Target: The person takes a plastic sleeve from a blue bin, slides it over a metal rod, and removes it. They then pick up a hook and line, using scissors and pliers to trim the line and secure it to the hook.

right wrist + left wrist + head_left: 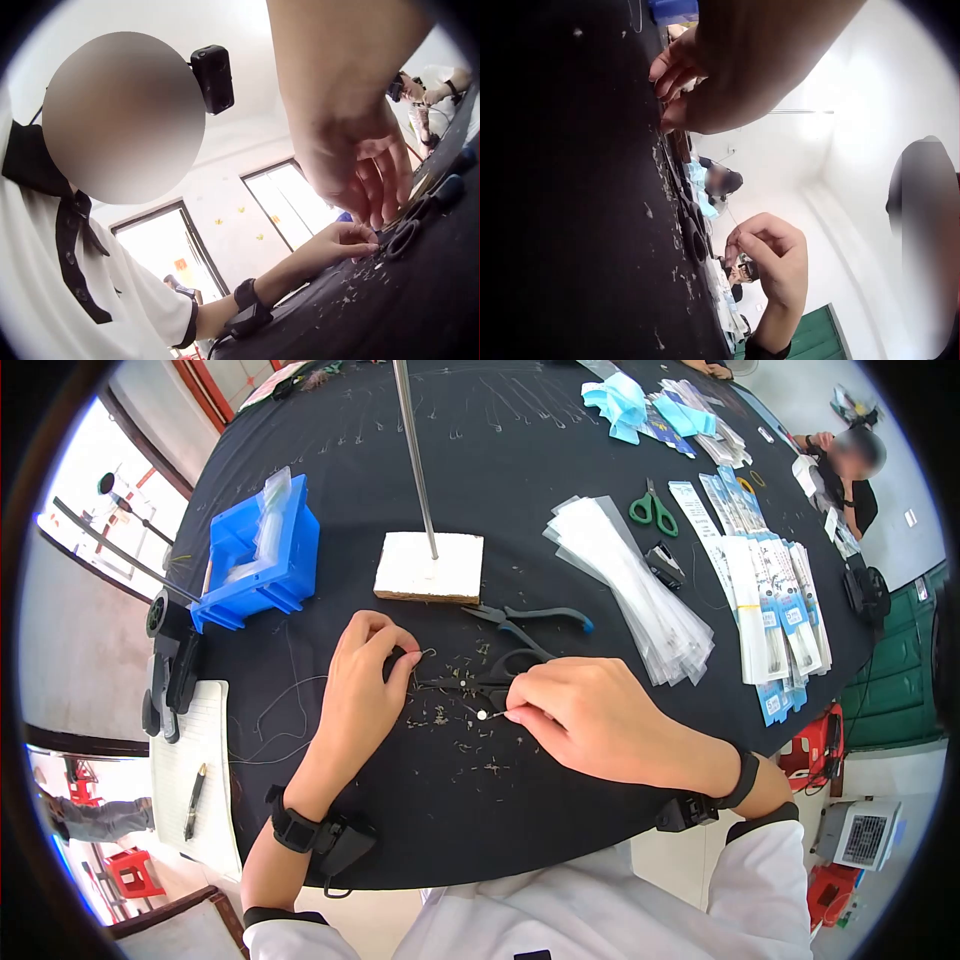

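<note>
My left hand (365,670) pinches a fine line between thumb and forefinger. A small curved loop (430,652) shows at those fingertips, and slack line (262,715) trails left over the black cloth. My right hand (595,710) pinches a thin strand, with a small white round piece (483,715) just left of its fingertips. In the left wrist view a fine line rises from the right hand (772,251). Black scissors (490,683) lie between the hands, partly hidden by the right one. Tiny clippings (440,715) are scattered around them.
Grey pliers (525,620) lie before a white block (410,565) carrying an upright metal rod (415,460). A blue bin (290,565) stands left, above a notebook (190,790) with a pen. Clear sleeves (630,590), green scissors (654,510) and printed packets (770,600) lie right.
</note>
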The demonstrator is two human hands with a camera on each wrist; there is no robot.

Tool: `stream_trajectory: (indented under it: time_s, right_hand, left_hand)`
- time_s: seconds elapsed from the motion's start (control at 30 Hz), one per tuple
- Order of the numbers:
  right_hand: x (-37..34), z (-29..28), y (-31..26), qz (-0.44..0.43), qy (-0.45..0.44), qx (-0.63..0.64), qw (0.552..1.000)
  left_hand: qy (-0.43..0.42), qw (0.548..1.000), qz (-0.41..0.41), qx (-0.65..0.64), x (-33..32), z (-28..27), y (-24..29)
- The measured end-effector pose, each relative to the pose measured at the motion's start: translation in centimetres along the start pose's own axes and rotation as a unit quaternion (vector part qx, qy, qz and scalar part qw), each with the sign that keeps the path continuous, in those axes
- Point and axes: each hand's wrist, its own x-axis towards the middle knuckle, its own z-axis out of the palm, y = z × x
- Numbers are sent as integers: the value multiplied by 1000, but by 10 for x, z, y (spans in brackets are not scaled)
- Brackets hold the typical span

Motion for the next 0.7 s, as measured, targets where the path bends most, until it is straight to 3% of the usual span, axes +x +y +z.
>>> stream_trajectory:
  time_s: [0.23,0.37,0.43,0.57,0.67,0.7]
  right_hand:
    - [3,2,3,31,0,43,999]
    - [6,2,4,33,-10,32,999]
    - [7,2,4,74,-44,109,990]
    - [16,-3,2,134,-81,216,964]
    - [17,-2,4,106,-59,172,978]
    - [18,-4,2,136,-79,196,968]
  left_hand:
    - [15,999,-18,-28,1,-2,9]
    - [19,999,38,5,0,2,0]
    - [32,996,79,30,2,3,0]
    - [52,990,128,-18,3,-6,18]
    - [62,980,179,-65,0,-19,42]
    - [56,977,191,-79,-2,-22,48]
